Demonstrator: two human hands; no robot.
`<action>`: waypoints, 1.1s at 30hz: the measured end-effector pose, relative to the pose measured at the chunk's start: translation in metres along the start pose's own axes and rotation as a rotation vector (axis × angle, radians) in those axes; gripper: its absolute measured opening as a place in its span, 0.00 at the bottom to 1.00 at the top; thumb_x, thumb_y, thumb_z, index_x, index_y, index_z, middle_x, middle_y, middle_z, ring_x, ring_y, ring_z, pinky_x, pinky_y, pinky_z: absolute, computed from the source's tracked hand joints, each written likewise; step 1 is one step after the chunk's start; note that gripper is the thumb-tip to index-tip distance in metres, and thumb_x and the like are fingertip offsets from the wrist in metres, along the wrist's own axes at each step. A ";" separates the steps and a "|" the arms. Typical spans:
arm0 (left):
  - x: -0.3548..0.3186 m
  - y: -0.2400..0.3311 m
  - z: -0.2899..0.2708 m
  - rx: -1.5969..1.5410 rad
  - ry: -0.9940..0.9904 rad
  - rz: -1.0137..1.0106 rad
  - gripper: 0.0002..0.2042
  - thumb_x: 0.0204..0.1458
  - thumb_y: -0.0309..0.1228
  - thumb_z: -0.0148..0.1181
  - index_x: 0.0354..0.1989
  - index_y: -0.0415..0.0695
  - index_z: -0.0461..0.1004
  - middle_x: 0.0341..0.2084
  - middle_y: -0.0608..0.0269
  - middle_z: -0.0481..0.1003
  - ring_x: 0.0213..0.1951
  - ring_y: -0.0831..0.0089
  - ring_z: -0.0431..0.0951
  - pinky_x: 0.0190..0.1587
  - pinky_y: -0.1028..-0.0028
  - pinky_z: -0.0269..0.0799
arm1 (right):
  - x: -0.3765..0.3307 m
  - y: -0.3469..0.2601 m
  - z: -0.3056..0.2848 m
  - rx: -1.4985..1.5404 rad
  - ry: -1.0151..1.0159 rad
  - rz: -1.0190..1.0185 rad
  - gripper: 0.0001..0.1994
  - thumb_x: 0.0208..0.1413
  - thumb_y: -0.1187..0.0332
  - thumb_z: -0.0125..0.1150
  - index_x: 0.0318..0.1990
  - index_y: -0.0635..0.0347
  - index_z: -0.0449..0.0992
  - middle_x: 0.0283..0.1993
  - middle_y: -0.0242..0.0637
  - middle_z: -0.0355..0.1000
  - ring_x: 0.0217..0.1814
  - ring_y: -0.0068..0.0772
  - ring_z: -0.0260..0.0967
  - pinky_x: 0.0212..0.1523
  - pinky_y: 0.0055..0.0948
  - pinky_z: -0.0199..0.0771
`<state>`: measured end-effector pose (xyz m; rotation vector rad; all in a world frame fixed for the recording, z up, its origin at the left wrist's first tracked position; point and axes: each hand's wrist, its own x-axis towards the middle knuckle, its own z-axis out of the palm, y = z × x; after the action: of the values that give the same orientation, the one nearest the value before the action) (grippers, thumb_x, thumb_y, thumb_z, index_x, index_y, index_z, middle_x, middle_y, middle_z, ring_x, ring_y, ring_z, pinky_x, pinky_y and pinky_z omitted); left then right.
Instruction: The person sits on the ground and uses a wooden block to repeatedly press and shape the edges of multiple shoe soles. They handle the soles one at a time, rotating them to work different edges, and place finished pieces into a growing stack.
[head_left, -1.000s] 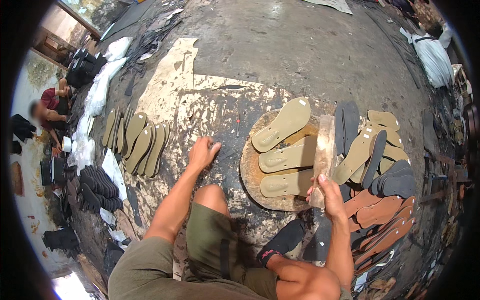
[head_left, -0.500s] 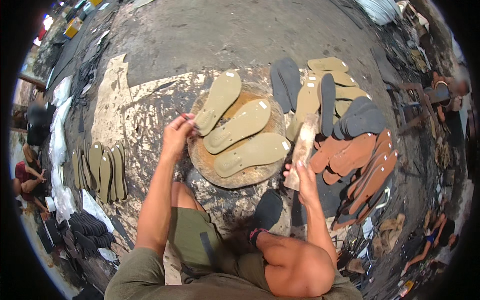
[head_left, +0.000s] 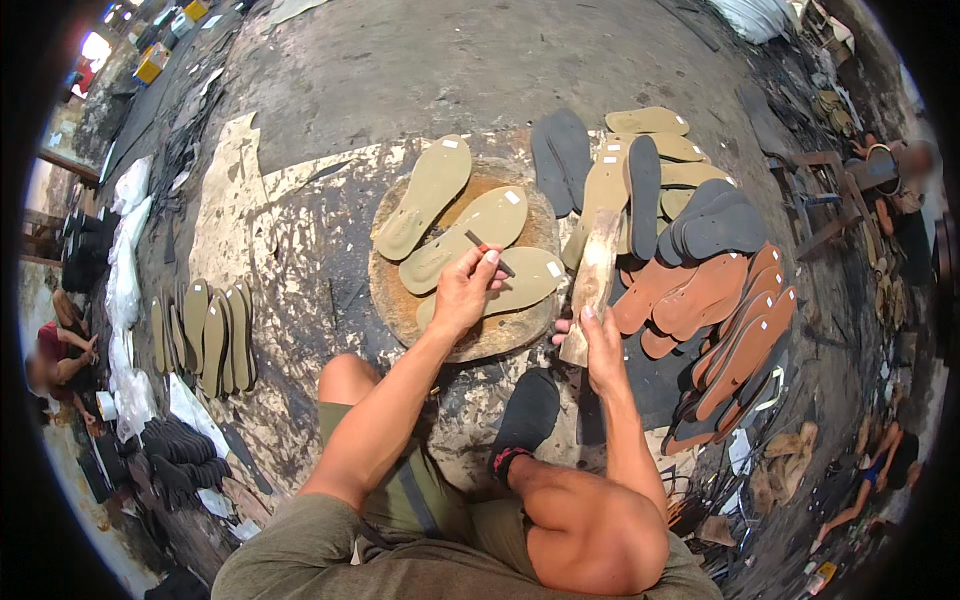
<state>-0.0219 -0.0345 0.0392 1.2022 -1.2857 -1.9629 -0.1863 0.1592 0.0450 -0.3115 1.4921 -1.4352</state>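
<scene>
Three olive shoe soles lie on a round worn wooden block (head_left: 540, 215): a far one (head_left: 425, 195), a middle one (head_left: 470, 225) and a near one (head_left: 530, 283). Each bears a small white tag at its toe. My left hand (head_left: 462, 292) is over the near sole, its fingers closed on a thin dark rod-like tool (head_left: 474, 239) with a red band. The tool slants across the gap between the middle and near soles; whether it touches either I cannot tell. My right hand (head_left: 603, 350) grips the lower end of a flat, worn wooden bat (head_left: 597, 262), right of the block.
Olive soles (head_left: 648, 121), black soles (head_left: 722, 220) and brown soles (head_left: 705, 290) are heaped at the right. More olive soles (head_left: 215, 345) stand in a row at the left. Black stacked pieces (head_left: 183, 455) lie near left. Other people sit at both far sides.
My left hand has moved right with the thin tool, from the far sole's heel to over the near sole. My right hand, still holding the bat, has shifted slightly.
</scene>
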 end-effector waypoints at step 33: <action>0.010 -0.039 0.036 0.654 0.106 0.822 0.08 0.57 0.29 0.69 0.42 0.39 0.81 0.35 0.54 0.81 0.42 0.55 0.80 0.45 0.61 0.76 | -0.068 -0.166 0.039 -0.040 0.112 -0.636 0.26 0.68 0.54 0.61 0.61 0.67 0.69 0.47 0.42 0.77 0.43 0.30 0.76 0.49 0.35 0.80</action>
<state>-0.0562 -0.0093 0.0058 0.7912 -2.0216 -0.9051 -0.1972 0.1434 0.2275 -0.7949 1.5877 -1.9420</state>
